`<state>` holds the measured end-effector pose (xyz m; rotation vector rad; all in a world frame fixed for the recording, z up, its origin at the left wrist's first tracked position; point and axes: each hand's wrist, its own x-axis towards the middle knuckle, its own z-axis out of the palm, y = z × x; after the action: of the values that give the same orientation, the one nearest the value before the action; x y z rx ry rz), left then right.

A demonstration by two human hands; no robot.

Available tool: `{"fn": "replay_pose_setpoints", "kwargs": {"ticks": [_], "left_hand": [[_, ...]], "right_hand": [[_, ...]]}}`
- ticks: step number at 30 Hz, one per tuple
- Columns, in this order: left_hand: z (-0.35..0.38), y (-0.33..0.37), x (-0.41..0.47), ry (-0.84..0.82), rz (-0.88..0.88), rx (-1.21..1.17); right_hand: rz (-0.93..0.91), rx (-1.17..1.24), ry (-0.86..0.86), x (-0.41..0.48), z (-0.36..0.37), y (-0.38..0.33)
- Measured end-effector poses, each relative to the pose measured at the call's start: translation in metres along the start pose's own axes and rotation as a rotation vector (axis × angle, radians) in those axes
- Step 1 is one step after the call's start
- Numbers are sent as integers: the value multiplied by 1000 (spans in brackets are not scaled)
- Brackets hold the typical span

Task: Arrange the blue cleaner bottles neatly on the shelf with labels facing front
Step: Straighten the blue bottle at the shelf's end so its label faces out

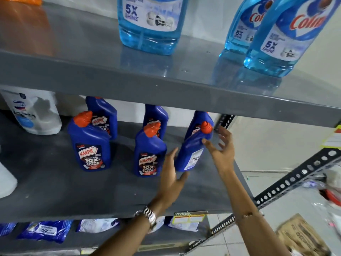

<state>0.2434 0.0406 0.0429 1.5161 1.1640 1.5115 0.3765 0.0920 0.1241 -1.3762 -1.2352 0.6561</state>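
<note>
Several dark blue cleaner bottles with orange caps stand in two rows on the grey middle shelf [55, 182]. The front left bottle [90, 145] and front middle bottle [149, 152] show their red labels forward. The front right bottle [191, 152] is turned so its white back label faces out, and it leans left. My left hand [171, 174] is open at its lower left side, thumb by the base. My right hand [221, 146] is open at its right, thumb tip touching the bottle's shoulder. Three back-row bottles [103, 115] stand partly hidden.
The upper shelf [73, 71] carries light blue glass-cleaner bottles [149, 24] [280, 34]. White jugs [36, 115] stand at the middle shelf's left end. Blue pouches [46, 230] lie on the shelf below. A perforated shelf post [295, 178] and floor clutter sit to the right.
</note>
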Motion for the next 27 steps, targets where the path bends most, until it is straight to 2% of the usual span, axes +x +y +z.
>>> {"fn": "replay_pose_setpoints", "kwargs": {"ticks": [3,5,11,14,20,27], "left_hand": [[13,-8,36,-27,-181,87],[18,-15,51,-78,-201,116],[27,-29,56,0,-127,214],[27,-25,49,9,-95,179],[22,0,54,-67,-96,37],[14,15,45,-185,-97,-60]], "right_hand": [[96,11,-244,20,-8,5],[137,38,-324,28,-11,8],[90,66,-327,27,-16,15],[59,60,-330,22,-24,11],[-74,90,-327,26,-42,-15],[-93,80,-411,25,-50,-19]]}}
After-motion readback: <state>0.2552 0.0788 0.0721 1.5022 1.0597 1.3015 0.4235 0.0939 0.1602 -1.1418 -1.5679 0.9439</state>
